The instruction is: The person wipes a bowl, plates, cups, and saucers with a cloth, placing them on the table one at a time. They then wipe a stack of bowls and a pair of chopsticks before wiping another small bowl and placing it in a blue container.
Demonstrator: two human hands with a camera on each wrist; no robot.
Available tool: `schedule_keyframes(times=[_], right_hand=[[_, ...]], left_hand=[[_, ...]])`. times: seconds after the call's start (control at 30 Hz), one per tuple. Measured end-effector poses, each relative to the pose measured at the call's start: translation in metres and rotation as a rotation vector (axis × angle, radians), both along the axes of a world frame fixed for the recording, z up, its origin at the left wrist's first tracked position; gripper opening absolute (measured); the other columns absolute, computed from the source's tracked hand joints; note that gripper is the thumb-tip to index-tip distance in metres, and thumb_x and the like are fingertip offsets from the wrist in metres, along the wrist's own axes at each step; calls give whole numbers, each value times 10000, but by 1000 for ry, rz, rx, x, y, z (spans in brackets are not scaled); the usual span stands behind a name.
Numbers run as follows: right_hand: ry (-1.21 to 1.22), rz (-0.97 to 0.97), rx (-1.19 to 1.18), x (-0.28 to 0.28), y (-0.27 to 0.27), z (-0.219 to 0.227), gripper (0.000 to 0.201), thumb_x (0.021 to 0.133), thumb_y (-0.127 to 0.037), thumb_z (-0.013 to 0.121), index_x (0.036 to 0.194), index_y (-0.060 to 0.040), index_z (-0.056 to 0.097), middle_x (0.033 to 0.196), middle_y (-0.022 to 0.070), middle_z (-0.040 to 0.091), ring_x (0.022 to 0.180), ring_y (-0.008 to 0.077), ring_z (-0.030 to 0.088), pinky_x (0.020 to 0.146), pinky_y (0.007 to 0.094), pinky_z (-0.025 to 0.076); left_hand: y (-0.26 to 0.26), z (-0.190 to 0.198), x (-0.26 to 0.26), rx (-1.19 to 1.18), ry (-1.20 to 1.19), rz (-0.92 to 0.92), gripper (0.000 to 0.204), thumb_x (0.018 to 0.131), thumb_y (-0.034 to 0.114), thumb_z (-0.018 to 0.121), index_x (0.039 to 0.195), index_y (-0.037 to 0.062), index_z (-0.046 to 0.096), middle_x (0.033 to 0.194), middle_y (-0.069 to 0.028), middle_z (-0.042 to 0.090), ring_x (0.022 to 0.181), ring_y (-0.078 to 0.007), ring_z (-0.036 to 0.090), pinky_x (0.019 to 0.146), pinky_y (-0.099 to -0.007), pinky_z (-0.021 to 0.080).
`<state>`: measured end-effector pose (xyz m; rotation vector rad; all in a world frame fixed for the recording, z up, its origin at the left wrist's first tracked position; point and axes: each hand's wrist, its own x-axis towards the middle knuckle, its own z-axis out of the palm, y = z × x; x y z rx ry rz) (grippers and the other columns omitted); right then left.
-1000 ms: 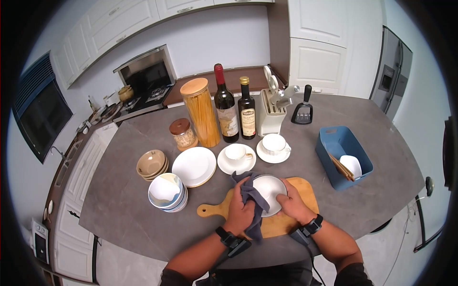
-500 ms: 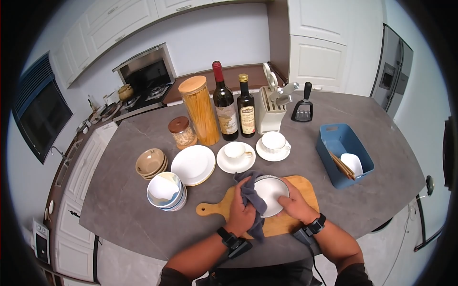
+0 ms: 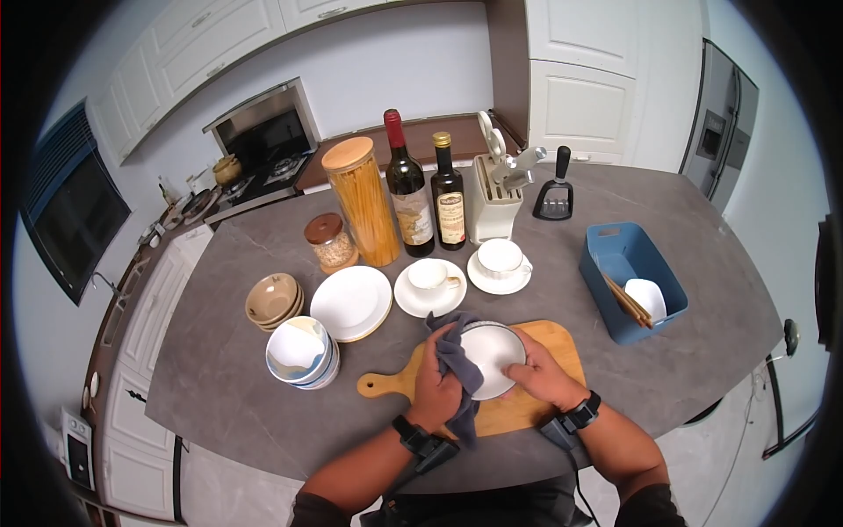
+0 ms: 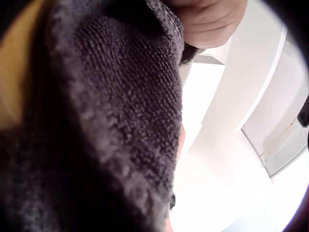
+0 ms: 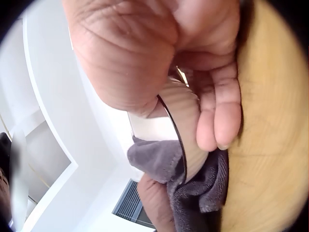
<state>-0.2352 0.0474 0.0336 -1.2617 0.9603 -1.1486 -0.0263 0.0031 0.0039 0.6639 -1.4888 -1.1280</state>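
Note:
A white bowl (image 3: pixel 493 358) with a thin dark rim is held tilted above the wooden cutting board (image 3: pixel 553 351). The right hand (image 3: pixel 548 376) grips its right side, thumb inside the rim and fingers beneath, as the right wrist view shows on the ribbed outer wall (image 5: pixel 186 108). At the bowl's left side, the left hand (image 3: pixel 435 388) holds a dark grey cloth (image 3: pixel 457 356) against it. In the left wrist view the cloth (image 4: pixel 130 96) fills much of the picture and hides most of the left hand.
Left of the board stand patterned bowls (image 3: pixel 299 347), brown bowls (image 3: pixel 271 299) and white plates (image 3: pixel 351 303). Behind are two cups on saucers, a jar, a pasta canister (image 3: pixel 362 202), two bottles and a knife block (image 3: pixel 494 206). A blue basket (image 3: pixel 606 303) stands on the right.
The bowl, cloth and both hands have shifted slightly left in the head view, along with the objects on the table. Both hands keep their hold.

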Motion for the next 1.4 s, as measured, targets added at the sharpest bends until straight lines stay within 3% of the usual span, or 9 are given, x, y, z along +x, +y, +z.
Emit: schedule_keyframes(times=[0.23,0.4,0.53,0.6,0.73,0.93,1.03,1.13,1.4], right_hand=[[353,70,142,-20,-2,17,578,995,-19,535,1563,-5,431,1197,122,677,829,155,727,626,297,628],[-15,-16,54,-5,2,1,519,1002,-43,544,1519,-5,512,1100,113,705,765,135,702,616,269,606],[-36,-29,51,4,4,20,499,1000,-36,532,1499,-12,532,1080,106,709,754,131,698,617,263,602],[326,0,71,-8,2,27,510,1012,-32,532,1521,-16,500,1116,101,702,768,135,708,626,273,612],[380,60,106,-22,-2,11,535,1038,-94,592,1548,-19,447,1142,100,709,825,144,731,610,273,616],[-10,-36,-1,0,0,3,515,1020,-30,524,1534,-29,489,1122,89,701,768,127,706,648,286,626],[40,17,111,-11,-3,13,541,1010,-10,517,1549,-23,468,1160,99,694,802,141,715,661,298,637],[442,53,60,-24,-3,11,567,1011,-3,538,1567,-8,429,1228,113,675,861,164,727,673,312,654],[-34,-47,54,1,0,7,452,1027,-64,542,1475,-1,541,1094,103,714,766,128,706,601,273,593]], left_hand=[[1,4,3,79,-25,-145,546,960,-19,565,1498,23,487,1371,-127,625,1271,-204,600,1113,-349,468],[3,6,-1,46,65,-82,551,947,-32,564,1491,19,492,1363,-123,628,1261,-198,599,1108,-348,469],[-3,2,7,122,34,-74,554,950,-28,570,1495,22,488,1372,-119,617,1262,-192,591,1106,-340,467],[-1,4,7,165,8,-111,556,951,-27,570,1499,23,484,1373,-117,614,1261,-190,590,1104,-336,467],[1,4,2,68,-14,-160,585,935,-37,569,1509,26,477,1378,-117,612,1257,-195,589,1110,-335,463],[-5,-1,5,62,72,-117,607,924,-37,541,1523,23,464,1403,-120,593,1278,-202,577,1122,-339,455],[-5,-2,10,80,5,-152,620,925,-28,539,1537,20,448,1409,-124,584,1285,-201,571,1126,-338,451],[-1,1,6,85,-34,-199,624,926,-19,546,1540,20,447,1408,-125,581,1284,-198,569,1128,-339,450],[-6,-11,6,132,125,-126,597,937,-17,558,1526,26,471,1390,-100,587,1264,-177,572,1120,-335,453]])
